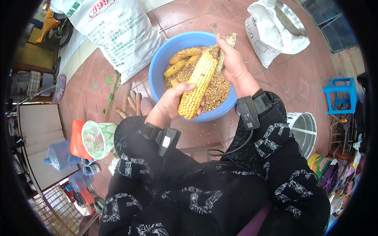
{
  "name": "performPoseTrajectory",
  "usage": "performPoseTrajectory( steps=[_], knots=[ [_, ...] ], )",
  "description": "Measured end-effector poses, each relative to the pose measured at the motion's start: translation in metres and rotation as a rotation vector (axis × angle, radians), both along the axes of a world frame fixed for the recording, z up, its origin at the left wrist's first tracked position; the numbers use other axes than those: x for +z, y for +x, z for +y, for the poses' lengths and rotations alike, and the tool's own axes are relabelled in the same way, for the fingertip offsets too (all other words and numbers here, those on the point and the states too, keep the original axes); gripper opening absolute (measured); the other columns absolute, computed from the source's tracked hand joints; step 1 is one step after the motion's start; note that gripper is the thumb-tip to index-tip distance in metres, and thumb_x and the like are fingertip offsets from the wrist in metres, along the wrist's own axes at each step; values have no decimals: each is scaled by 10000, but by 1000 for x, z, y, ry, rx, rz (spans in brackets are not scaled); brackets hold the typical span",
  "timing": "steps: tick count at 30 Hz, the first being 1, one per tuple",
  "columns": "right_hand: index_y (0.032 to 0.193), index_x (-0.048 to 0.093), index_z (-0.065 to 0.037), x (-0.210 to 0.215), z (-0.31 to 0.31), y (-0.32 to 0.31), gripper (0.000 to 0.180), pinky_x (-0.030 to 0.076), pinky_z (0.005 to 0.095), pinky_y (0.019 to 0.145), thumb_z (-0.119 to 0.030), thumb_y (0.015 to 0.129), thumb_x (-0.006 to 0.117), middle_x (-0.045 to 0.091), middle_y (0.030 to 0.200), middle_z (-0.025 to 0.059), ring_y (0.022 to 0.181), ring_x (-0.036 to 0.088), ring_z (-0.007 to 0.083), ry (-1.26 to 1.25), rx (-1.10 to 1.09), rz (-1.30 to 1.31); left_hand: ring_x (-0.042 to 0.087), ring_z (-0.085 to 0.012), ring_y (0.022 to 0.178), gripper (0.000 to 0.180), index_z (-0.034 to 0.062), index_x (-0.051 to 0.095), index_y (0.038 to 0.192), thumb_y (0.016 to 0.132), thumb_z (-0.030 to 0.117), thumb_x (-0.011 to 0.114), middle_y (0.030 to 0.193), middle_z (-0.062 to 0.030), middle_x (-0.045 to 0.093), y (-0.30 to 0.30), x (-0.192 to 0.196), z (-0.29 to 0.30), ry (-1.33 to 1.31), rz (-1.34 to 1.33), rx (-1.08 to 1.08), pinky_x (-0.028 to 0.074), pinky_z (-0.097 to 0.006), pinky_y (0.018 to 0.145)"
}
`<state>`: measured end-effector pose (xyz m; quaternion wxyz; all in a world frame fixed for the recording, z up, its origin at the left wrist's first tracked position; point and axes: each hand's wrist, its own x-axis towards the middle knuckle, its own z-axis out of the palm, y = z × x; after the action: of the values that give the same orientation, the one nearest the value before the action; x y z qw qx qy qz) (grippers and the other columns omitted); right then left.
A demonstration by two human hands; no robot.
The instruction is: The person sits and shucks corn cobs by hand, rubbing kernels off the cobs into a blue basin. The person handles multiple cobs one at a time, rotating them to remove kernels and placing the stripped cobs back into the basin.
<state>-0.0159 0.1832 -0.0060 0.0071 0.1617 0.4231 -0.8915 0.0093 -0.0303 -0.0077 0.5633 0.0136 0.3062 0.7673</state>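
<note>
My left hand (170, 103) is closed around the lower part of an ear of corn (199, 84), which is covered in yellow kernels and tilts up to the right. In my right hand (235, 65) is a bare corncob (220, 65), its pale end sticking up past my thumb. The cob lies beside the upper end of the ear, where a few kernels look gone. Both are above a blue basin (154, 80) holding many loose kernels (218, 94). Several more ears of corn (181, 63) lie on the kernels at the basin's left side.
A big white printed sack (118, 39) stands at the far left, and a smaller white sack (269, 35) at the far right. Bare cobs (132, 102) lie left of the basin. A green-and-white bin (100, 139), a metal bucket (303, 131) and a blue stool (340, 96) stand around me.
</note>
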Motion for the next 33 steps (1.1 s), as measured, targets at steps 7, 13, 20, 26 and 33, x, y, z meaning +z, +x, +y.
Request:
performPoseTrajectory(
  steps=[7, 13, 20, 26, 33],
  knots=[
    [1079, 622, 16, -8, 11, -3, 479, 462, 338, 818, -425, 900, 668, 633, 1021, 99, 905, 586, 183, 219, 0, -97, 657, -265, 893, 625, 12, 464, 1322, 810, 219, 756, 1085, -118, 607, 2, -3, 12, -400, 469, 258, 559, -393, 739],
    [1118, 593, 98, -12, 12, -6, 629, 460, 362, 810, -471, 868, 691, 609, 1070, 169, 941, 567, 209, 417, -1, -207, 640, -288, 967, 675, 21, 492, 1293, 737, 251, 796, 1110, -145, 597, 6, -7, 20, -1076, 1263, 237, 527, -370, 810],
    [1033, 615, 66, -9, 8, -3, 515, 468, 339, 710, -411, 864, 713, 625, 968, 118, 828, 578, 174, 324, -22, -244, 608, -368, 904, 608, 48, 531, 1223, 691, 191, 790, 1029, -150, 560, 15, -1, 25, -1299, 1761, 317, 516, -450, 747],
    [933, 644, 22, -5, -1, 0, 307, 464, 322, 645, -260, 846, 730, 630, 830, 46, 718, 564, 138, 507, -160, -168, 614, -352, 940, 619, 18, 532, 1228, 690, 196, 781, 1065, -153, 571, 23, -3, 26, -1202, 1681, 327, 522, -434, 774],
    [931, 643, -6, -11, -2, -2, 255, 470, 315, 658, -232, 847, 729, 630, 834, 36, 730, 576, 132, 521, -172, -110, 664, -257, 847, 509, -11, 572, 1194, 775, 216, 752, 991, -143, 652, 12, -3, 13, -697, 914, 239, 554, -375, 750]
  ],
)
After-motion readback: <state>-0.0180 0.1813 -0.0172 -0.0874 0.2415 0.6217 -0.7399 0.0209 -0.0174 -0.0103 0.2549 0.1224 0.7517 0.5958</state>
